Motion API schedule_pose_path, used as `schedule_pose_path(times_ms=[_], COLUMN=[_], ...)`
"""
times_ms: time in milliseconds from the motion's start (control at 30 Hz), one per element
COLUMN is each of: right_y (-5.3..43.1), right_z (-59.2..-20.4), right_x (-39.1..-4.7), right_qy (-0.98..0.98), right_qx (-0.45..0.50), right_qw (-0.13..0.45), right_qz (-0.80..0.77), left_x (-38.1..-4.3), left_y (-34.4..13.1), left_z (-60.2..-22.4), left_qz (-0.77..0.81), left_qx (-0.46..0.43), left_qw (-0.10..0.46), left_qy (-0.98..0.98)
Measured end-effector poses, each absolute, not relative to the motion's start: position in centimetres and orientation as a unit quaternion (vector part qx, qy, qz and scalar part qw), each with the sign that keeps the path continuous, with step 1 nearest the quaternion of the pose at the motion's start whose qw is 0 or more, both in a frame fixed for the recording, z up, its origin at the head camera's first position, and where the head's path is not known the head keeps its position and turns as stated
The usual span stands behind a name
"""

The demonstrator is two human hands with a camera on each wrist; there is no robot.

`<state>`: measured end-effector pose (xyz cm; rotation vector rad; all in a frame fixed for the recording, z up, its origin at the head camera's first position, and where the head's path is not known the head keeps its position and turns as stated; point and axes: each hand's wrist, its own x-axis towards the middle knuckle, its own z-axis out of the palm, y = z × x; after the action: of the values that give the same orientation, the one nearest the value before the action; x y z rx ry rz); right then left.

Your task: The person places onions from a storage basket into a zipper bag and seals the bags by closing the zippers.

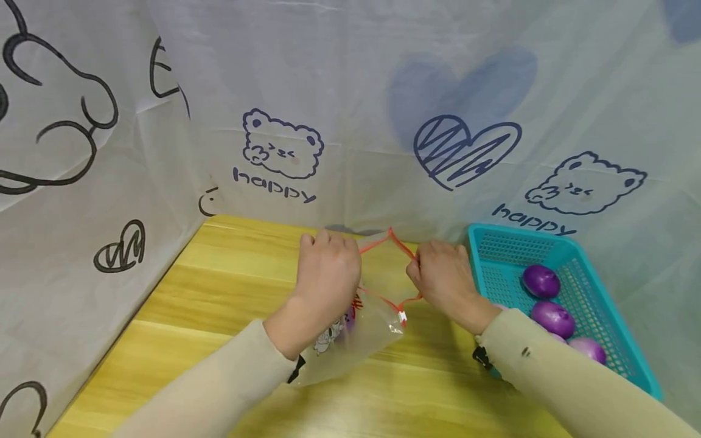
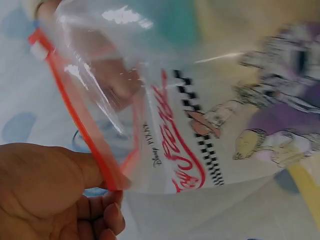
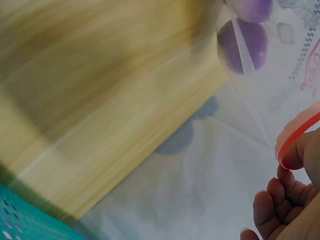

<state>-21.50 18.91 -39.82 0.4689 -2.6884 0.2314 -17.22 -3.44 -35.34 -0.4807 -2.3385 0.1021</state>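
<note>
A clear zip bag (image 1: 361, 347) with a red zip edge hangs between my two hands, its mouth spread apart. My left hand (image 1: 330, 267) pinches one end of the red edge between thumb and fingers, as the left wrist view shows. The opposite end is pinched by my right hand (image 1: 443, 274). Printed cartoon figures and red lettering (image 2: 172, 135) mark the bag's side. Inside it lie purple egg-shaped things (image 3: 245, 45), partly hidden by the print and my left hand in the head view. A white slider (image 1: 402, 316) sits on the zip's near side.
A teal basket (image 1: 608, 292) stands at the right on the yellow wooden table (image 1: 219, 286). It holds several purple egg-shaped things (image 1: 542, 281), some behind my right sleeve. White cloth with drawn bears and hearts (image 1: 350, 109) hangs along the table's back and left sides.
</note>
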Motion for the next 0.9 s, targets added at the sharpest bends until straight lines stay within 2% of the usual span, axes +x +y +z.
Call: schedule_pose_path(times_ms=[100,333,500,900], right_y=[19.2,19.7,19.9,21.0], right_z=[-40.3,-41.3,-41.6,-41.2], right_x=[-21.7,-21.8,-21.9,-21.3], right_qy=[-0.959,-0.942,-0.937,-0.927], right_qx=[0.176,0.203,0.212,0.240], right_qw=[0.210,0.265,0.278,0.289], right_qz=[0.072,0.031,0.017,0.009], left_x=[-17.4,-17.6,-17.7,-17.7], left_y=[-3.1,-3.3,-3.5,-3.6], left_z=[-36.1,-37.1,-37.4,-37.6], left_qz=[0.064,0.059,0.039,-0.005], left_qx=[-0.191,-0.205,-0.218,-0.220], left_qw=[0.337,0.333,0.324,0.354], left_qy=[-0.920,-0.919,-0.920,-0.909])
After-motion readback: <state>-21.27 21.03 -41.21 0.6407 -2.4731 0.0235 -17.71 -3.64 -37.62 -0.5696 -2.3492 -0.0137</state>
